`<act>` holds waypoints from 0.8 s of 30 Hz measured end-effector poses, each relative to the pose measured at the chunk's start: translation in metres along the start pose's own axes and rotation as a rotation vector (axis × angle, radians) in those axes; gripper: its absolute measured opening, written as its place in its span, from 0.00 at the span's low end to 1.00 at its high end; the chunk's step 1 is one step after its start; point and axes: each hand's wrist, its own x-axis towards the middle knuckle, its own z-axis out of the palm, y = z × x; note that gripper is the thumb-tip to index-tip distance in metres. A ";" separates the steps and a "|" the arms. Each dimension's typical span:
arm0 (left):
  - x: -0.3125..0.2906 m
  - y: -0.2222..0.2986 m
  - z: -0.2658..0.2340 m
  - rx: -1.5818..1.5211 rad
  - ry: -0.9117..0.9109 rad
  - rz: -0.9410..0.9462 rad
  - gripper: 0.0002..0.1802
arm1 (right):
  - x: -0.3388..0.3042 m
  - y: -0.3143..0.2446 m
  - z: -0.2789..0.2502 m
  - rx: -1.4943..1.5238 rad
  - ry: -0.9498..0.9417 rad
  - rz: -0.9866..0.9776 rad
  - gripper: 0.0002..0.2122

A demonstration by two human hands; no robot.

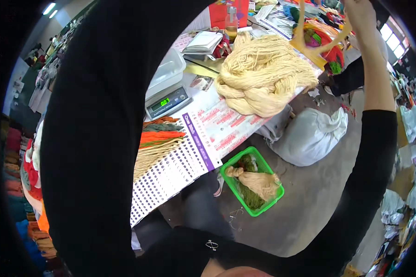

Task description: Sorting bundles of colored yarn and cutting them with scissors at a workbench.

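Note:
My right hand point(359, 13) is raised at the far right by the upper edge, its fingers curled and partly cut off. A tan-yellow, yarn-like strand point(336, 41) runs up to it from a wider lower part. Another strand rises from that part and leaves through the upper edge. My left arm stretches up in a black sleeve point(92, 129), its hand out of the picture. Below the strands, a large heap of cream yarn point(266, 74) lies on the table point(229, 124), bulging over its right edge.
A digital scale point(169, 100) with a clear plastic tub point(166, 71) stands beside coloured yarn bundles point(162, 136) on a punched white card point(166, 177). On the floor are a green basket point(224, 168) holding yarn and a stuffed white sack point(307, 138). A bottle point(231, 23) stands behind the heap.

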 end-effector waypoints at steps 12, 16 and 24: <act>-0.351 -0.111 0.080 0.003 -0.851 -0.100 0.11 | -0.254 0.015 0.171 -0.103 -0.838 0.119 0.09; -0.388 -0.102 0.067 0.097 -0.693 -0.094 0.12 | -0.277 0.004 0.177 -0.069 -0.729 -0.096 0.08; -0.402 -0.039 0.076 -0.026 -0.601 -0.038 0.22 | -0.229 0.011 0.180 -0.152 -0.862 -0.029 0.14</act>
